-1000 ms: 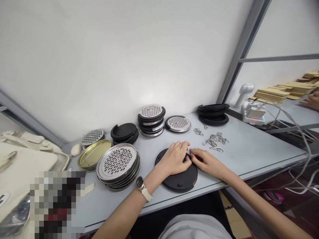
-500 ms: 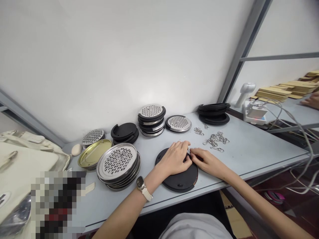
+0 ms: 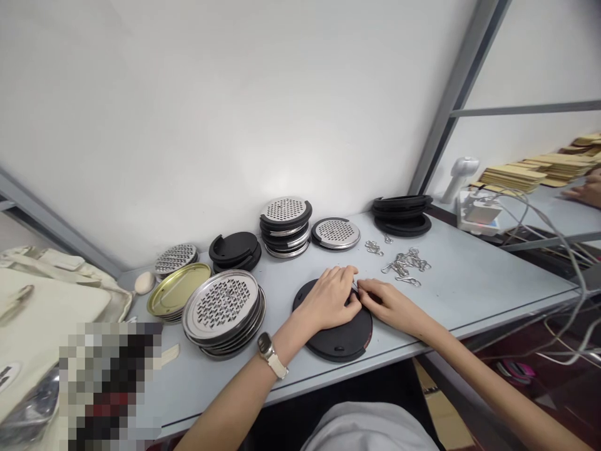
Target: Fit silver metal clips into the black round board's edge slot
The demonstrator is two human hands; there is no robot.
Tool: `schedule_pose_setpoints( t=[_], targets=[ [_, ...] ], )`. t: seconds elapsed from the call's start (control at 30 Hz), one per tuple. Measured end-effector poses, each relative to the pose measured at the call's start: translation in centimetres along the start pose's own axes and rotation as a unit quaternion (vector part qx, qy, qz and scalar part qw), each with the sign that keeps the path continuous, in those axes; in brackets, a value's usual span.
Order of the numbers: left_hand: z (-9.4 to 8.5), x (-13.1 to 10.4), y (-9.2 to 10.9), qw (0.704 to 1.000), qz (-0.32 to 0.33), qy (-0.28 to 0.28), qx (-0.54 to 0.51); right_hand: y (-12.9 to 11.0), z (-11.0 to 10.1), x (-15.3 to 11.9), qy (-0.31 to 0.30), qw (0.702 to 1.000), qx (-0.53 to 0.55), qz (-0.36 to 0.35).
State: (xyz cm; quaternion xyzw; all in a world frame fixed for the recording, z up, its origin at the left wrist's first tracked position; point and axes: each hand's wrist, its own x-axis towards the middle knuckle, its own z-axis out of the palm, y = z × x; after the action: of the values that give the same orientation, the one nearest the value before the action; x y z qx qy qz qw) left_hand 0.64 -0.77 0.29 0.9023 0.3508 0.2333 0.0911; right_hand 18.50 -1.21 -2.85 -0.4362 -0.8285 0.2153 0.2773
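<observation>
A round black disc (image 3: 339,341) lies flat near the table's front edge. My left hand (image 3: 332,297), with a watch at its wrist, rests on the disc, its fingers bent toward the right rim. Pinched at that rim, my right hand (image 3: 382,303) has its fingertips close to my left ones. A small bit of metal shows between the two hands, too small to make out. Right of them lies a pile of metal clips (image 3: 406,262), with a smaller group of clips (image 3: 374,248) behind it.
Stacked metal graters (image 3: 223,304) and gold lids (image 3: 181,289) stand at left. Behind are black holders (image 3: 235,248), a grater stack (image 3: 285,212), a single grater (image 3: 337,233) and black rings (image 3: 402,223). A cream bag (image 3: 56,294) is far left; another person's hand (image 3: 586,189) is far right.
The other person's hand at the far right has moved slightly. My two hands and the black disc look almost unchanged.
</observation>
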Motion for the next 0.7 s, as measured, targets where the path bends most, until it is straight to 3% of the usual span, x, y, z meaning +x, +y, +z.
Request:
schedule_pose_setpoints(
  t=[0.7],
  targets=[
    [-0.07,0.07,0.02,1.0,0.003,-0.009,0.001,0.18,0.01,0.0,-0.007,1.0,-0.003,-0.004]
  ],
)
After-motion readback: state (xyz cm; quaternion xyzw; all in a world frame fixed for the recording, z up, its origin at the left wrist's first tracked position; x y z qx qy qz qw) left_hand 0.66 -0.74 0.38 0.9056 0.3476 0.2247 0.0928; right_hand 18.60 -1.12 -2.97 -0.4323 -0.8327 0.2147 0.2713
